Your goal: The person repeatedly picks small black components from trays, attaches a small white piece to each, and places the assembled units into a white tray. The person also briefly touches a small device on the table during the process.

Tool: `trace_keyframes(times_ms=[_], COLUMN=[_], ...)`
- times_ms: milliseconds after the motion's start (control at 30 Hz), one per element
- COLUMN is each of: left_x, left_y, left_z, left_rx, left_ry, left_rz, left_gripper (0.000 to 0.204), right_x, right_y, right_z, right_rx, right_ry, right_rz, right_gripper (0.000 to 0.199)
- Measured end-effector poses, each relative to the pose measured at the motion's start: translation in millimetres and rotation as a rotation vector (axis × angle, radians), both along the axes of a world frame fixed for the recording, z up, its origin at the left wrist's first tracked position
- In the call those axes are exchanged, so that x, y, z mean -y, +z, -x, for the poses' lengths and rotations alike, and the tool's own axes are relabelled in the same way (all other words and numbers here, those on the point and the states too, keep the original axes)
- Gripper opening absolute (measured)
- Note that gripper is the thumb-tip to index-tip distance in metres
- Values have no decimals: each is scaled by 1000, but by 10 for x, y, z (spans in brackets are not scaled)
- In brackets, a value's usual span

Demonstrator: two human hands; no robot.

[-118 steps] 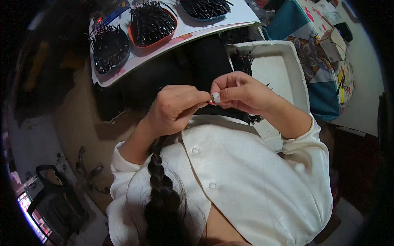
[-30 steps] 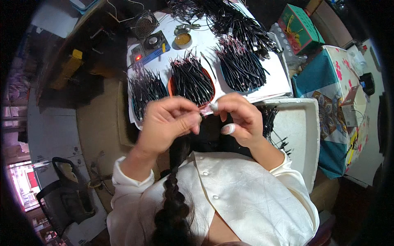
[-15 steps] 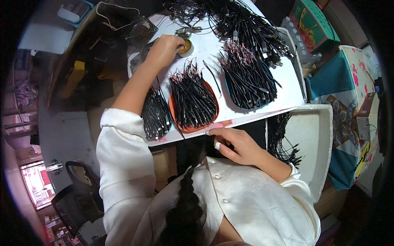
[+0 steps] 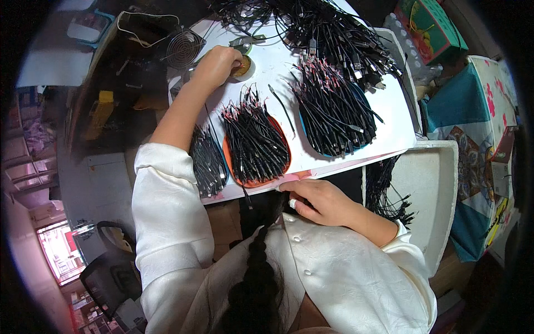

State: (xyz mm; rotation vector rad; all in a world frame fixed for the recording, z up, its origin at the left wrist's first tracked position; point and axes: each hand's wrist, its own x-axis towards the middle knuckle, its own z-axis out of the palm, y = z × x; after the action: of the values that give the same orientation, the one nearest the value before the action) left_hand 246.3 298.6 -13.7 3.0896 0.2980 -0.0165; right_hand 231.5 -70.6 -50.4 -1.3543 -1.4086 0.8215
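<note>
My left hand [image 4: 218, 65] reaches to the far left of the white table, its fingers bent together at the edge of a small round tin [image 4: 241, 68] with amber-brown contents. Whatever those fingers pinch, if anything, is hidden. Down at the table's front edge, my right hand [image 4: 322, 201] has its index finger and thumb apart, white wraps on both tips, and nothing visible between them. Between the hands stands an orange tray [image 4: 227, 153] of short black cables [image 4: 257, 142] with bared reddish wire ends. A single cable [image 4: 282, 108] lies beside it.
A blue tray [image 4: 305, 131] with more cables stands to the right, and another cable bundle [image 4: 207, 164] at the left. Behind lies a big heap of black cables [image 4: 345, 42]. Pliers [image 4: 247, 40] and a round fan grille [image 4: 184, 49] are near the tin. A white foam box [image 4: 428, 195] sits at right.
The whole view has shifted a little. My left hand stays by the tin, its fingers slightly drawn to the tin's near-left side. My right hand keeps its place at the edge.
</note>
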Motion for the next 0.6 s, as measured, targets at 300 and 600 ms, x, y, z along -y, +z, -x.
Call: trace_keyframes(times_ms=[300,600], left_x=[-41,2], left_y=[-13,33], left_z=[-67,-29], left_rx=[-73,-83], left_ry=[-7,25], left_rz=[4,-6], left_gripper=[16,16], right_x=[2,20], right_y=[-54,-60], right_z=[3,16], right_rx=[3,48], right_ry=[2,-35], right_rz=[21,42], right_gripper=[35,32])
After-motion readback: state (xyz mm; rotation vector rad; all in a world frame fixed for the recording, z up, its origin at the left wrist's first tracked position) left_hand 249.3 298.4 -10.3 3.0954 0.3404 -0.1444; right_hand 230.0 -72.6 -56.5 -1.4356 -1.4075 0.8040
